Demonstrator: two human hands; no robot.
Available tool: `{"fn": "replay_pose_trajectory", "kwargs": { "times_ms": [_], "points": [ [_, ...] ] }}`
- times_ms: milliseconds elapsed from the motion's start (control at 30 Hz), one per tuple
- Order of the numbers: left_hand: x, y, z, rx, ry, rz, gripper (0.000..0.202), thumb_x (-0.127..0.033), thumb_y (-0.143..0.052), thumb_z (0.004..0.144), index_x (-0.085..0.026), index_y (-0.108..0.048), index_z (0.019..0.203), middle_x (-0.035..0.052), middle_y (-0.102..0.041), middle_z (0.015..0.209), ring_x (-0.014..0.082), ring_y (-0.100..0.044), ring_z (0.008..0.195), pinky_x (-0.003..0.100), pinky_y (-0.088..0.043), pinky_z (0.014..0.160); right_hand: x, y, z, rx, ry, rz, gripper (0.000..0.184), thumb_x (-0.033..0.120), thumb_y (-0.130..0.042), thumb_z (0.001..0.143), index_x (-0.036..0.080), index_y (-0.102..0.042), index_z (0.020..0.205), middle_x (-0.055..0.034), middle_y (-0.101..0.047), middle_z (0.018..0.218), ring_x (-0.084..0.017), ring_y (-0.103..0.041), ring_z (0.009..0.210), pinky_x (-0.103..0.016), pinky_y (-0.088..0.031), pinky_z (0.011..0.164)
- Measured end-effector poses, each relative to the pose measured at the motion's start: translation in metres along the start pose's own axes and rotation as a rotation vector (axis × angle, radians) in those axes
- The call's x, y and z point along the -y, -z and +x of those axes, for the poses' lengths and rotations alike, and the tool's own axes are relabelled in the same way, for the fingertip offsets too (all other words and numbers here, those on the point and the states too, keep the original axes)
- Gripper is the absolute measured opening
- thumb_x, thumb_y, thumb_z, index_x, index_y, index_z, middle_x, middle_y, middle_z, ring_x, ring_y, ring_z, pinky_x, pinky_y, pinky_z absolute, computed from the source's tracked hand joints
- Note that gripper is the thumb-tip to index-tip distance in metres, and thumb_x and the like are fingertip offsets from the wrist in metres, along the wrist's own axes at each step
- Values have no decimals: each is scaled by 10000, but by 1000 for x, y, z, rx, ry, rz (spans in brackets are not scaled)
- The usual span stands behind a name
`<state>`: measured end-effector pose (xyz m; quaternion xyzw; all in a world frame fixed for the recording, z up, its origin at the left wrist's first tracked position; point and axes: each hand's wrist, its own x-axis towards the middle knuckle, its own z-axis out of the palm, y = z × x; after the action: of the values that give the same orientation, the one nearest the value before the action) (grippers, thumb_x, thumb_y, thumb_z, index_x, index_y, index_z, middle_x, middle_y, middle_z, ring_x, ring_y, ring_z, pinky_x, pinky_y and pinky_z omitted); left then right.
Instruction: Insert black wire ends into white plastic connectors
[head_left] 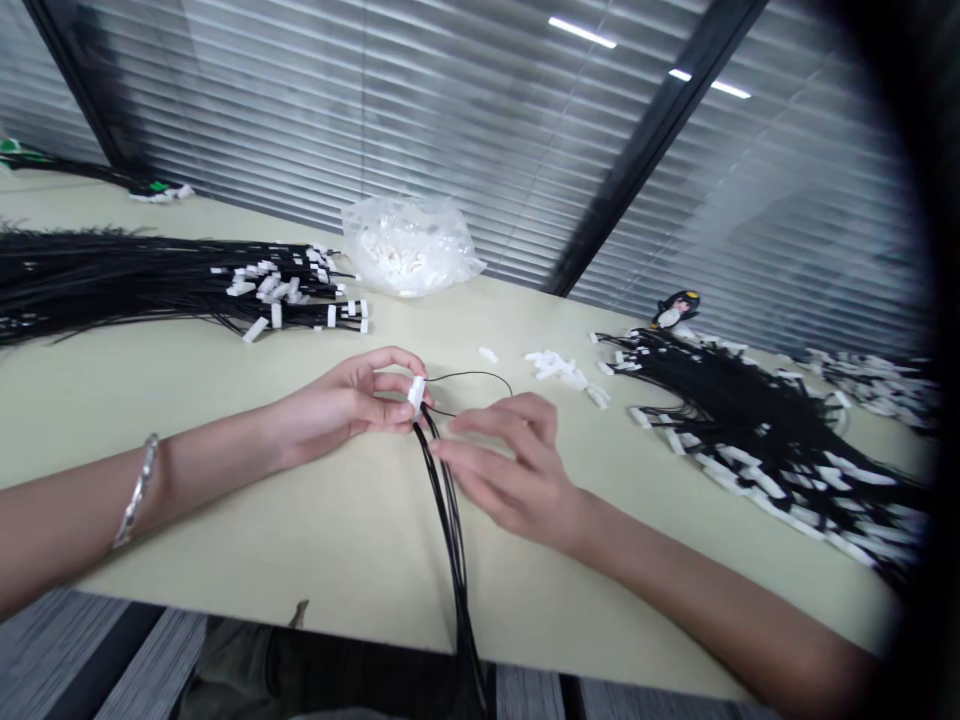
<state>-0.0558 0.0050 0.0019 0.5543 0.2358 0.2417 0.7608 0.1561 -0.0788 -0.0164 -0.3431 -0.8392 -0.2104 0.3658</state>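
Note:
My left hand [367, 395] pinches a small white plastic connector [416, 393] between thumb and fingers, above the middle of the table. Several black wires [452, 530] run from the connector down over the table's front edge. One thin black wire [480, 374] loops out to the right from the connector and passes behind my right hand [517, 460]. The fingers of that hand are bent together at the loop, just right of the connector. Their exact grip on the thin wire is partly hidden.
A large bundle of black wires [112, 280] with white connectors lies at left. Behind is a clear plastic bag [411, 250] of white parts. Loose white connectors [559, 368] lie right of centre, near another wire bundle [750, 400] and a penguin figure [675, 308]. Window blinds stand behind the table.

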Motion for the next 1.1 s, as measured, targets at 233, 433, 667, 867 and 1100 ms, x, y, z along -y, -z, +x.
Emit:
{"fn": "replay_pose_trajectory", "kwargs": {
  "times_ms": [233,433,667,867,1100],
  "points": [
    [-2,-4,-1,34,3,54,282,-94,-657,724,-195,-532,955,12,-635,890,117,-600,770,230,-437,714,0,-3,3,22,79,68,249,175,-639,725,278,-615,951,79,-586,971,-45,-459,960,-236,-344,857],
    [-4,-6,-3,27,7,67,280,-90,-652,728,-186,-527,959,26,-629,914,127,-600,790,245,-429,719,-1,-4,4,12,73,128,246,167,-653,710,259,-624,936,83,-597,914,-22,-477,908,-221,-363,843],
    [-4,-7,-2,24,4,88,270,-103,-653,737,-173,-523,963,36,-614,924,125,-593,791,236,-416,697,-4,-5,1,-4,22,186,250,125,-654,697,256,-643,909,82,-603,908,-24,-490,889,-212,-379,817],
    [-4,-7,-2,28,5,110,269,-115,-655,738,-168,-518,962,48,-600,942,163,-603,835,255,-414,701,-3,-4,2,-76,-45,192,198,127,-636,716,225,-647,888,48,-607,893,-29,-498,858,-213,-386,782],
    [-3,-6,-1,40,1,111,265,-100,-642,746,-168,-508,964,39,-588,920,153,-595,834,257,-421,714,-3,-4,1,-67,-109,234,152,133,-647,705,215,-647,833,45,-598,848,-30,-495,849,-221,-394,786]
  ]
}}
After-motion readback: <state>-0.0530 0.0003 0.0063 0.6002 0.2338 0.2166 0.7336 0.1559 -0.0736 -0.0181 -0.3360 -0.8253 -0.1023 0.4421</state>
